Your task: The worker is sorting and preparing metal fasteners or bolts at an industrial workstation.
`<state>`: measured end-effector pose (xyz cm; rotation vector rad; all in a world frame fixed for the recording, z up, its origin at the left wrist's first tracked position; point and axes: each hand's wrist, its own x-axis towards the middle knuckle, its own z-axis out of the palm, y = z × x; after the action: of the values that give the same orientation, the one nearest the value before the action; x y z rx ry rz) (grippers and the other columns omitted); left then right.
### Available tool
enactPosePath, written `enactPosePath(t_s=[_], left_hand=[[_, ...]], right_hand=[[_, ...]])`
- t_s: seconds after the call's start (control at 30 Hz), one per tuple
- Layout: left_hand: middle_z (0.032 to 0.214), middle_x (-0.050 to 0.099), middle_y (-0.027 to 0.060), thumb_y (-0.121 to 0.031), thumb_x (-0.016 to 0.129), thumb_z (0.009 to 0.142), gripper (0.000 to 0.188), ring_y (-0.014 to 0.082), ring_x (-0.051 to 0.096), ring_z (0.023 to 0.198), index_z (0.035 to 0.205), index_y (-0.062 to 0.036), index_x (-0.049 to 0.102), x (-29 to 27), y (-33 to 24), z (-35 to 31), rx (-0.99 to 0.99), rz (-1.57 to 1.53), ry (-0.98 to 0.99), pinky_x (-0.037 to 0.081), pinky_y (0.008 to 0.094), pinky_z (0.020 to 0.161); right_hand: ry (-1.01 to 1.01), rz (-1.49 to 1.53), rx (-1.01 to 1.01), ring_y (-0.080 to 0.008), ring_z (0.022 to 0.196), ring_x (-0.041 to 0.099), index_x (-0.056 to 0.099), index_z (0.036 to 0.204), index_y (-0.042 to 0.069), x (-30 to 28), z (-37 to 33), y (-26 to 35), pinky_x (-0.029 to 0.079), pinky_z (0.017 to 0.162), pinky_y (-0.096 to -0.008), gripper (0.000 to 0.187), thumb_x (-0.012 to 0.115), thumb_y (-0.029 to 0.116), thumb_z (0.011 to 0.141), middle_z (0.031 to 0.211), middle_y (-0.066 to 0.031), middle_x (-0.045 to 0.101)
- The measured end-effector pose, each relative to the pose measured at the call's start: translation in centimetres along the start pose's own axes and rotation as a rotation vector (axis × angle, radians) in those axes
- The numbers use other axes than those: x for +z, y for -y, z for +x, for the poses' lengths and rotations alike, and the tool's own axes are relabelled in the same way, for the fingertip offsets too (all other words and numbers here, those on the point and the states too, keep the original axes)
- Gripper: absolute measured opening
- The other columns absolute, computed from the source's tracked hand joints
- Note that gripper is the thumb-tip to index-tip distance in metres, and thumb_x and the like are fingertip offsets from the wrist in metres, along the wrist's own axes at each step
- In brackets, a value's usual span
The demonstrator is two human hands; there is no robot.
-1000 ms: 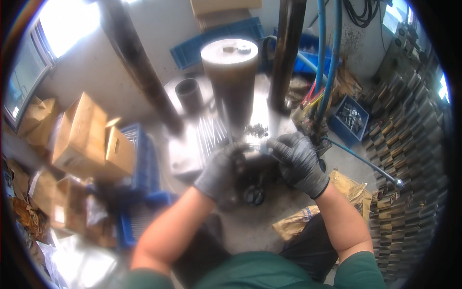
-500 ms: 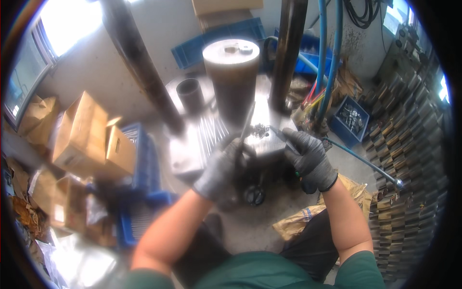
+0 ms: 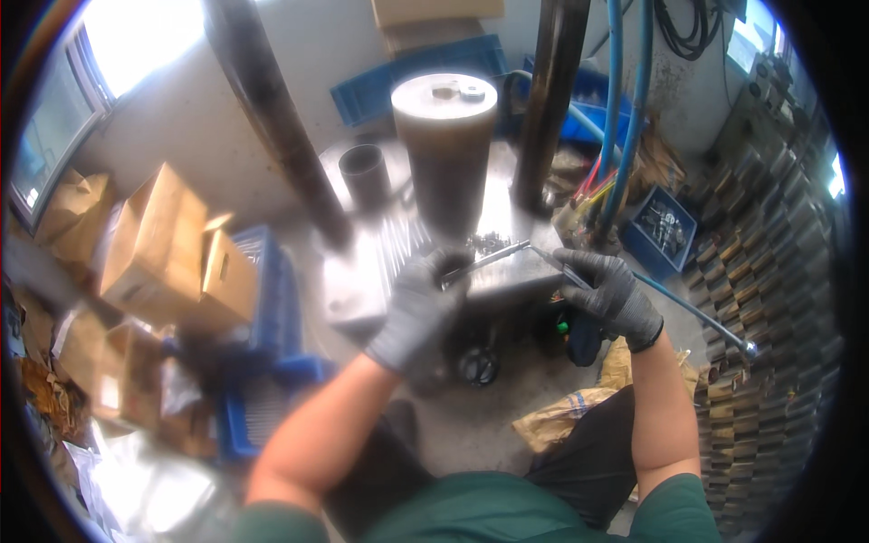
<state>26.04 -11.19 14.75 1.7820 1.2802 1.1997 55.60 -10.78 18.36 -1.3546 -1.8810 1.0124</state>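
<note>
My left hand (image 3: 418,303), in a grey glove, is closed on a thin metal rod (image 3: 493,258) that slants up to the right. My right hand (image 3: 615,297), gloved too, pinches a slim metal tool (image 3: 563,269) that looks like tweezers. Its tip is close to the rod's right end; whether they touch I cannot tell. Behind the rod, a pile of small dark parts (image 3: 489,242) lies on the metal plate (image 3: 348,294). Several similar rods (image 3: 398,242) lie side by side on the plate, left of the pile.
A thick metal cylinder (image 3: 445,154) rises from the plate, with a short dark tube (image 3: 364,178) beside it and dark columns (image 3: 281,127) (image 3: 549,100) on both sides. Cardboard boxes (image 3: 158,244) and blue crates (image 3: 272,299) stand left. At right are a parts bin (image 3: 663,231) and stacked metal pieces (image 3: 760,317).
The rod in my left hand has tipped from nearly upright to a low slant pointing right. My right hand has shifted slightly right, and its tool now meets or nears the rod's end.
</note>
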Motion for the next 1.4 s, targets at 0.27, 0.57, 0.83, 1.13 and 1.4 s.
enactPosePath(t_s=[0.27, 0.57, 0.83, 1.13, 1.4], left_hand=[[0.12, 0.07, 0.0097, -0.008, 0.065, 0.099, 0.031, 0.0155, 0.064, 0.111, 0.129, -0.0012, 0.066, -0.3, 0.2, -0.5, -0.108, -0.22, 0.219, 0.051, 0.0319, 0.099], [0.118, 0.07, 0.0084, -0.03, 0.063, 0.105, 0.039, 0.015, 0.064, 0.111, 0.13, -0.0005, 0.065, 0.2, 0.2, -1.0, -0.305, -0.752, 0.393, 0.052, 0.0303, 0.098], [0.098, 0.069, 0.0028, -0.035, 0.066, 0.103, 0.041, 0.0057, 0.063, 0.08, 0.129, -0.0028, 0.065, 0.0, -1.6, -1.1, -0.556, -0.869, 0.397, 0.053, 0.0201, 0.069], [0.077, 0.068, 0.0016, -0.034, 0.059, 0.105, 0.041, 0.0051, 0.06, 0.056, 0.128, -0.0005, 0.065, 0.2, 0.1, -0.7, -0.633, -1.029, 0.515, 0.041, 0.0154, 0.043], [0.08, 0.071, 0.006, -0.034, 0.061, 0.105, 0.046, 0.0089, 0.064, 0.057, 0.135, 0.0017, 0.061, -1.5, -0.7, -0.7, -0.61, -1.247, 0.544, 0.043, 0.0182, 0.043]], right_hand=[[0.197, 0.007, -0.048, -0.014, 0.101, 0.069, 0.067, 0.135, 0.004, 0.6, -0.4, 0.6, 0.055, 0.093, -0.0313, 0.048, 0.071, 0.0, 0.087, 0.113, -0.0114, 0.077], [0.317, 0.037, -0.034, -0.0099, 0.095, 0.067, 0.067, 0.136, 0.006, 1.2, -0.6, 1.6, 0.056, 0.089, -0.03, 0.051, 0.07, -0.002, 0.086, 0.109, -0.0092, 0.077], [0.334, 0.053, -0.053, -0.0083, 0.088, 0.066, 0.067, 0.137, 0.006, 1.3, -0.5, 0.6, 0.057, 0.083, -0.0281, 0.053, 0.069, -0.004, 0.085, 0.104, -0.0062, 0.076], [0.3, 0.043, -0.246, -0.0138, 0.11, 0.066, 0.063, 0.14, 0.005, 2.0, -0.2, 0.1, 0.054, 0.098, -0.0322, 0.057, 0.071, -0.008, 0.085, 0.125, -0.0111, 0.072], [0.598, 0.625, 0.254, -0.0156, 0.12, 0.06, 0.051, 0.15, 0.001, 2.2, -0.7, 3.1, 0.05, 0.103, -0.0327, 0.066, 0.077, 0.018, 0.092, 0.126, -0.0068, 0.068]])
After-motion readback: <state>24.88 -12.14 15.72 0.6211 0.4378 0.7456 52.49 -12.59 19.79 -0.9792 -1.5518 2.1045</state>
